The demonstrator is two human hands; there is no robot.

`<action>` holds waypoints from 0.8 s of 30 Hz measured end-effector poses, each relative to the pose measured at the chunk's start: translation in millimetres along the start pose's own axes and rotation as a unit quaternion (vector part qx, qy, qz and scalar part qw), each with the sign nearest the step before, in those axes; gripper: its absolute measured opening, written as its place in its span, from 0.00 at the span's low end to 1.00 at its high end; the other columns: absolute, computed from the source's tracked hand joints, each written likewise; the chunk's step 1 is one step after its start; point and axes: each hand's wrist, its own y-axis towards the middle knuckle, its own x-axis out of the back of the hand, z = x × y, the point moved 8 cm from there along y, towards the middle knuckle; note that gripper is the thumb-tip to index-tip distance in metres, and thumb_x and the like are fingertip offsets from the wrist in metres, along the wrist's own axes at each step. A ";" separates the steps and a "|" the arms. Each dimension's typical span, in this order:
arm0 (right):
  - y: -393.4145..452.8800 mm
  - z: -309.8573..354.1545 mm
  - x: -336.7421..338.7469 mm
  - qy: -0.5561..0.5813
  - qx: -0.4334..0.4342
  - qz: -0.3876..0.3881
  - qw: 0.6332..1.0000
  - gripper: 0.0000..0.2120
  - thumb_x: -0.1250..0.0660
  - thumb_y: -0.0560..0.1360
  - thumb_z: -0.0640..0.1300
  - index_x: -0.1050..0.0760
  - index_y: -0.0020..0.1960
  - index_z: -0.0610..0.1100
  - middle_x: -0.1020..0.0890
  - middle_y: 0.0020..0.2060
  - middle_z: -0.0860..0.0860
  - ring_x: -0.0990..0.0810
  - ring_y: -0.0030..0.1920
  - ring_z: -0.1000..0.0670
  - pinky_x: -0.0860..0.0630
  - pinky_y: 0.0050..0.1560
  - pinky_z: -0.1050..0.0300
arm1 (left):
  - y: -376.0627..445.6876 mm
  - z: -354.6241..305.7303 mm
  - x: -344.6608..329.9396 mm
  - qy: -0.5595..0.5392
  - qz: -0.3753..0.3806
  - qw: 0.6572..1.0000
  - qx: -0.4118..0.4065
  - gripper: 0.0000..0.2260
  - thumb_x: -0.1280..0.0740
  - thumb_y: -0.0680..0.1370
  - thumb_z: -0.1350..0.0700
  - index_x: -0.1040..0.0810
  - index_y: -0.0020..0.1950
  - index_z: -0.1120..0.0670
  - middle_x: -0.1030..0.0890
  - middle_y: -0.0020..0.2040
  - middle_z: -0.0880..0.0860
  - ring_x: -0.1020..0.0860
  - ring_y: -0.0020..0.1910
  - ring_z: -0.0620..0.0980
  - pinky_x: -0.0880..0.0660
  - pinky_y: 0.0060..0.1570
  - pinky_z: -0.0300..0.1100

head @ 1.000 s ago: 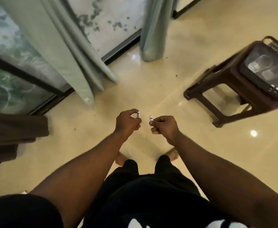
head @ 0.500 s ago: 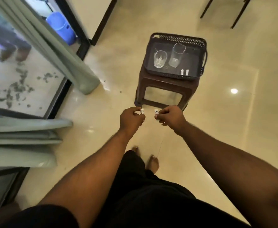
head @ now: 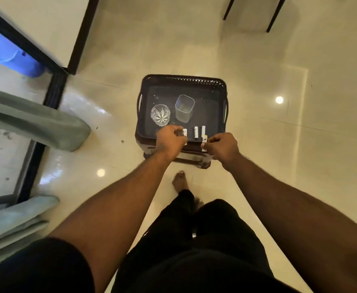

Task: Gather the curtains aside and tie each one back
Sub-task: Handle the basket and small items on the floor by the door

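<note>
My left hand (head: pixel 170 140) pinches a small white cylindrical piece (head: pixel 185 132) over the near edge of a dark tray (head: pixel 184 80). A similar white piece (head: pixel 204 143) is pinched in my right hand (head: pixel 222 145), just right of the left. Two more white pieces (head: pixel 196 132) lie side by side inside the tray between my hands. Pale green curtains hang at the left: one bundle (head: pixel 46 125) by the glass door, another (head: pixel 14 218) lower down near my left arm. No tie around either curtain is visible.
The tray sits on a brown stool (head: pixel 192 161) and holds a cut-glass tumbler (head: pixel 160 114) and a square tumbler (head: pixel 184 108). A blue bucket (head: pixel 10 56) stands beyond the glass door. Dark chair legs (head: pixel 272 17) show at the top right. My bare foot (head: pixel 180 180) is just before the stool.
The view swung from the curtains to the stool, and I came up close to it. Both hands, still pinching the white pieces, now hover over the tray's near edge.
</note>
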 end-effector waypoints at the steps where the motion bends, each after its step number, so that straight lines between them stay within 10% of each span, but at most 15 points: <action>1: 14.5 3.7 5.1 -0.017 0.000 -0.010 1.000 0.07 0.22 0.66 0.42 0.18 0.40 0.41 0.18 0.35 0.44 0.20 0.37 0.45 0.20 0.42 0.51 | 13.4 -2.5 -7.7 0.007 0.000 1.000 0.009 0.17 0.27 0.71 0.63 0.19 0.59 0.60 0.16 0.49 0.56 0.18 0.48 0.52 0.19 0.52 0.49; 10: 134.4 1.9 -24.6 -0.131 -0.042 0.032 0.990 0.05 0.24 0.66 0.40 0.18 0.39 0.39 0.17 0.35 0.41 0.18 0.36 0.42 0.19 0.38 0.53 | 99.5 26.9 -58.3 0.121 -0.013 0.985 0.119 0.02 0.28 0.72 0.62 0.16 0.42 0.60 0.15 0.42 0.58 0.17 0.44 0.55 0.23 0.42 0.43; 24: 182.9 -10.9 -60.9 -0.233 -0.085 0.061 0.967 0.11 0.25 0.70 0.43 0.19 0.50 0.40 0.16 0.46 0.41 0.17 0.45 0.41 0.23 0.42 0.56 | 142.3 44.2 -79.2 0.138 -0.002 0.969 0.206 0.05 0.25 0.69 0.62 0.16 0.43 0.55 0.15 0.45 0.56 0.17 0.46 0.54 0.21 0.48 0.43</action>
